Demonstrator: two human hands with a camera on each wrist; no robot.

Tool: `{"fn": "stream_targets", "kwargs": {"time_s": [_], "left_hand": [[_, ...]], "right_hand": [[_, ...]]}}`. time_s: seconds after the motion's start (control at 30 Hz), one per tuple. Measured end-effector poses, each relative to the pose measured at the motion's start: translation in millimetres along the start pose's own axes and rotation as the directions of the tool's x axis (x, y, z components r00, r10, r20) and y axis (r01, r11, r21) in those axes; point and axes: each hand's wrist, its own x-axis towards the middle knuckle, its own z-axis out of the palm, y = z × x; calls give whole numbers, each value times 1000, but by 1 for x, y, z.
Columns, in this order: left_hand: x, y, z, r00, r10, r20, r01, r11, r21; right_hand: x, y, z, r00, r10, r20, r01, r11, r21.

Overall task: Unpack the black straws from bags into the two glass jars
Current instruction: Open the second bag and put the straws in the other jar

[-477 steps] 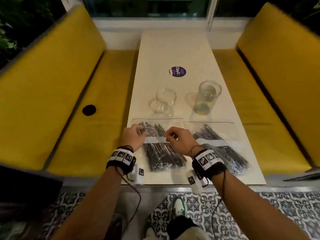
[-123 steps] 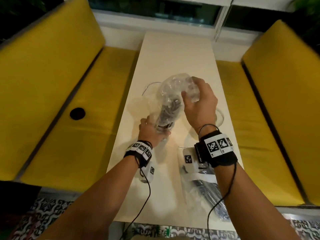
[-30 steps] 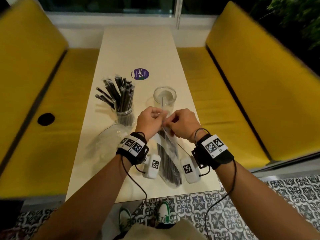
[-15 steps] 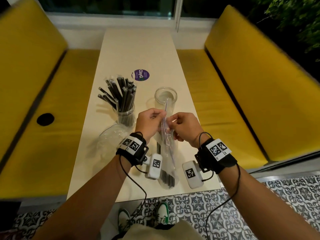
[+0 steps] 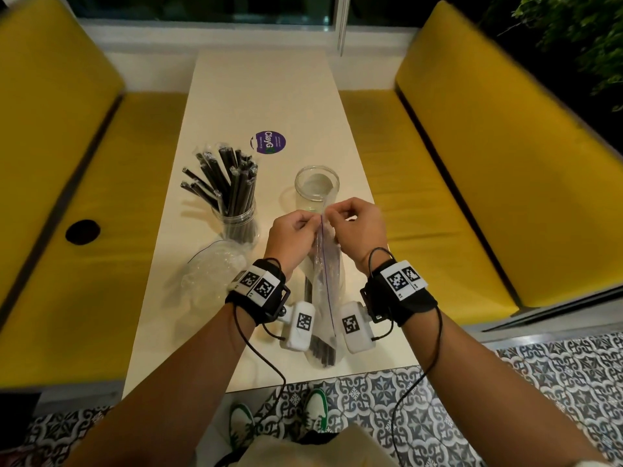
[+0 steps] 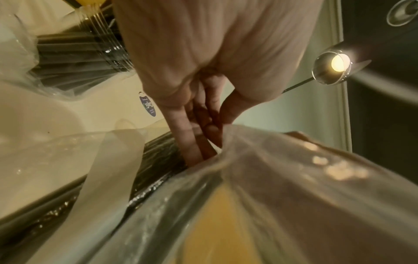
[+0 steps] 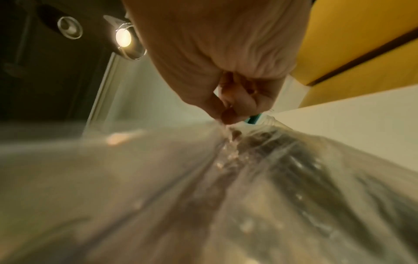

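Observation:
A clear zip bag [image 5: 326,284] with black straws [image 5: 322,348] in its lower end stands lifted over the near table. My left hand [image 5: 296,230] and right hand [image 5: 350,224] pinch its top seal from either side. The left wrist view has my fingers [image 6: 192,128] on the bag's edge [image 6: 226,160]; the right wrist view has thumb and finger [image 7: 228,114] pinching the plastic [image 7: 226,160]. An empty glass jar [image 5: 317,188] stands just beyond my hands. To the left a second jar [image 5: 237,224] holds a spread bundle of black straws [image 5: 226,178].
An empty crumpled bag [image 5: 212,267] lies left of my left wrist on the white table [image 5: 263,89]. A purple round sticker [image 5: 270,142] sits mid-table. Yellow benches [image 5: 438,183] flank both sides, and the near table edge is just below the bag.
The bag has been raised more upright, and my two hands have come closer together at its top seal, a little nearer the empty jar.

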Motion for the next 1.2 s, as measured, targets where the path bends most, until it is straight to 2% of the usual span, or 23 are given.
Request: {"fn": "stream_targets", "kwargs": {"time_s": [0.13, 0.2, 0.33, 0.4, 0.47, 0.53, 0.63, 0.7, 0.77, 0.8, 0.87, 0.97, 1.03, 1.07, 1.17, 1.2], "left_hand": [[0, 8, 2, 986, 130, -109, -120, 988, 94], [2, 15, -1, 977, 179, -116, -165, 978, 127], [11, 23, -6, 986, 134, -96, -123, 986, 115], [17, 21, -9, 987, 100, -127, -86, 990, 108], [16, 24, -6, 987, 96, -130, -81, 990, 115], [16, 24, 1, 983, 138, -120, -117, 980, 164], [14, 26, 2, 976, 188, -107, -156, 954, 255], [16, 23, -1, 987, 136, -87, -121, 981, 154], [14, 22, -3, 998, 52, -47, -56, 994, -93], [11, 22, -3, 999, 29, -17, -32, 981, -189], [10, 24, -2, 1000, 25, -2, -25, 979, -202], [10, 26, -3, 996, 26, -91, -40, 987, -158], [7, 28, -4, 993, -3, -118, -17, 985, -173], [4, 29, -4, 995, -15, -98, 2, 991, -131], [-8, 26, -4, 998, -56, -12, 57, 978, 199], [-9, 23, -3, 998, -62, 25, 54, 968, 244]], "right_hand": [[2, -2, -1, 1000, -4, 12, 4, 1000, -31], [2, -2, -2, 999, -2, 37, 2, 1000, -1], [1, -5, -5, 991, -58, 120, 58, 998, 7], [1, -8, -6, 991, -8, 137, -7, 994, 108], [4, -7, -3, 993, 73, 92, -91, 975, 203], [6, -7, 3, 997, 68, 28, -71, 984, 161], [3, -11, 8, 998, -34, 48, 34, 999, 16], [4, -10, 6, 1000, -28, 4, 28, 999, 27], [10, -4, 2, 996, 59, -71, -48, 989, 142], [12, 0, 0, 994, 88, -65, -75, 980, 183], [11, 1, -4, 995, 94, 32, -98, 980, 171], [5, 0, -13, 967, 92, 236, -98, 995, 18], [1, 1, -17, 957, 56, 286, -45, 998, -43], [2, 3, -17, 964, 30, 263, -23, 999, -31], [6, 11, -15, 990, -19, 139, 20, 1000, -5], [6, 13, -13, 991, -31, 128, 30, 1000, 11]]}}
